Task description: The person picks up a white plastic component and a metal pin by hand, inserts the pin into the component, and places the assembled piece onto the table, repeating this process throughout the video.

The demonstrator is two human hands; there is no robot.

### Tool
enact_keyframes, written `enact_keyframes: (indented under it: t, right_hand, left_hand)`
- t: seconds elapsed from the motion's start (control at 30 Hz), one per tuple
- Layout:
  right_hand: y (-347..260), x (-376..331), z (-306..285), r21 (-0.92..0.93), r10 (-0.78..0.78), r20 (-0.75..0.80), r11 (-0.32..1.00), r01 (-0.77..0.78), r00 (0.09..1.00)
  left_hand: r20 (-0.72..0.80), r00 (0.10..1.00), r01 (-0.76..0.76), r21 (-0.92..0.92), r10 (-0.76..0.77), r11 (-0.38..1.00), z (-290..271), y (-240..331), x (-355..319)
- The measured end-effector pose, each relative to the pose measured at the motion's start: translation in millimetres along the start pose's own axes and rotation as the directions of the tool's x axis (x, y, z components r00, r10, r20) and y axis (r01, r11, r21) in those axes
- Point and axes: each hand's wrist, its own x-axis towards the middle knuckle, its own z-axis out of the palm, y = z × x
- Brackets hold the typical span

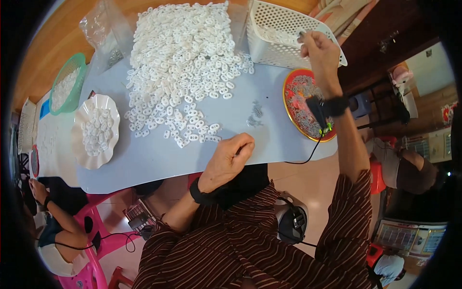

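My left hand [227, 159] is curled closed over the table's front edge; whatever its fingers may hold is hidden. My right hand [321, 53] is raised at the near side of a white perforated basket [281, 54], with thumb and fingers pinched around something small and dark that I cannot make out. White plastic pieces lie inside that basket. Below my right forearm is a red round tray [292, 106] full of small grey metal parts. A little pile of metal parts [255, 114] lies beyond my left hand. White two-holed plastic pieces [183, 53] form a large heap across the table's middle.
A white scalloped dish [112, 139] of white pieces and a green basket [83, 72] stand at left. Behind them is a clear plastic bag [103, 33]. A black cable [313, 155] hangs from my right wrist over the table edge. Another person's hand [38, 190] shows at far left.
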Motion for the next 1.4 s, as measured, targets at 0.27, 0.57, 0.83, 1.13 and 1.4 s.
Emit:
enact_keyframes:
  t: [0.27,0.57,0.83,1.13,1.4]
  right_hand:
    - [-5.3,-56.1,61.5,-0.201,-0.071,0.288,0.970,0.133,0.955]
    - [11.2,-81.4,112.3,-0.147,-0.173,0.559,0.942,0.302,0.811]
    - [-1.0,-84.9,66.2,-0.286,-0.024,0.434,0.944,0.163,0.901]
    - [-4.9,-124.8,14.6,-0.326,0.101,0.311,0.945,0.006,0.945]
    - [3.7,-134.3,23.7,-0.421,-0.066,0.359,0.879,0.224,0.931]
  left_hand:
    - [-0.017,0.997,-0.080,0.017,0.080,0.997,1.4,-5.5,-1.4]
    - [0.021,0.999,-0.050,-0.006,0.050,0.999,1.2,0.4,-0.1]
    - [0.016,0.999,-0.049,0.010,0.049,0.999,1.3,-1.1,-0.1]
    - [-0.001,1.000,-0.003,0.055,0.003,0.999,3.5,2.2,-0.2]
    - [-0.004,1.000,-0.019,0.107,0.020,0.994,5.0,-0.9,-1.5]
